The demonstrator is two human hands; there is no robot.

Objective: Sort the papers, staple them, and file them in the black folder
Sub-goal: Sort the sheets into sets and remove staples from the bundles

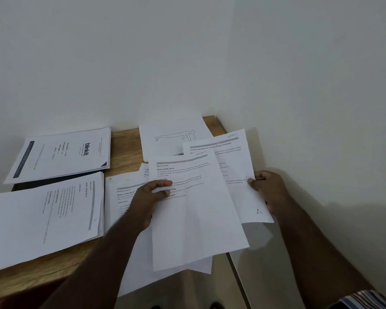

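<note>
While both hands hold paper above the near right corner of the worktop (123, 150), the sorting step looks to be in hand, with stapling and filing not yet begun. The left hand (146, 202) pinches a printed sheet (194, 210), thumb on its face and fingers behind, and the right hand (269, 190) grips another sheet (227, 161) by its right edge, partly tucked behind the first. The next move probably calls for reading each heading and laying the sheet on the matching pile.

Left of the held sheets lie two stacks: a near stack (45, 217) of text pages turned sideways, and beyond it a stack with a logo cover (62, 153). Between those two a dark edge shows, likely the black folder (54, 180), mostly buried. Beyond the held sheets rests a page with a line drawing (173, 136), and under them more loose pages (125, 197) overlap. All are plain white, thin and floppy. No stapler is visible.
</note>
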